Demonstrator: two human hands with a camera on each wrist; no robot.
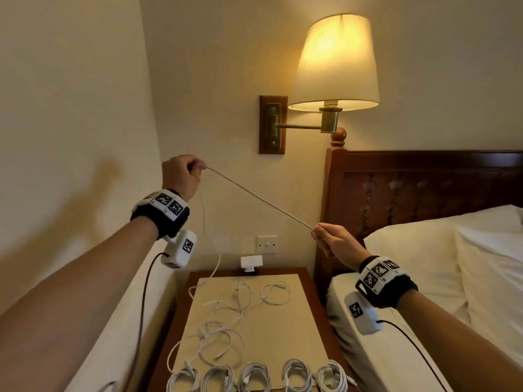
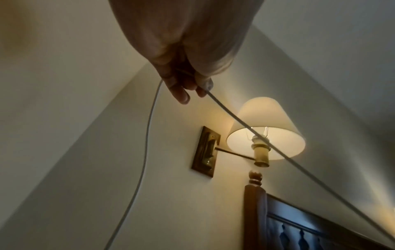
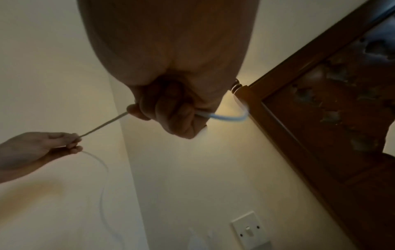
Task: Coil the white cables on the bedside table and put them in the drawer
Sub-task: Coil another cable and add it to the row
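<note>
A white cable [image 1: 260,198] is stretched taut in the air between both hands, well above the bedside table [image 1: 307,274]. My left hand [image 1: 195,165] pinches it high on the left, and the rest hangs down from there to the table. My right hand [image 1: 318,230] grips it lower on the right. In the right wrist view a short end of the cable [image 3: 226,116] curls out past the fist [image 3: 171,111]. Loose white cables [image 1: 226,315] lie tangled on the tabletop. Several coiled cables [image 1: 254,377] sit in a row at its front edge.
A lit wall lamp [image 1: 335,63] hangs above and behind the hands. The dark wooden headboard [image 1: 424,182] and bed with white pillows [image 1: 452,250] stand right of the table. A white plug [image 1: 250,263] and wall switch [image 1: 267,243] are behind the table. Another bed's edge [image 1: 127,321] lies left.
</note>
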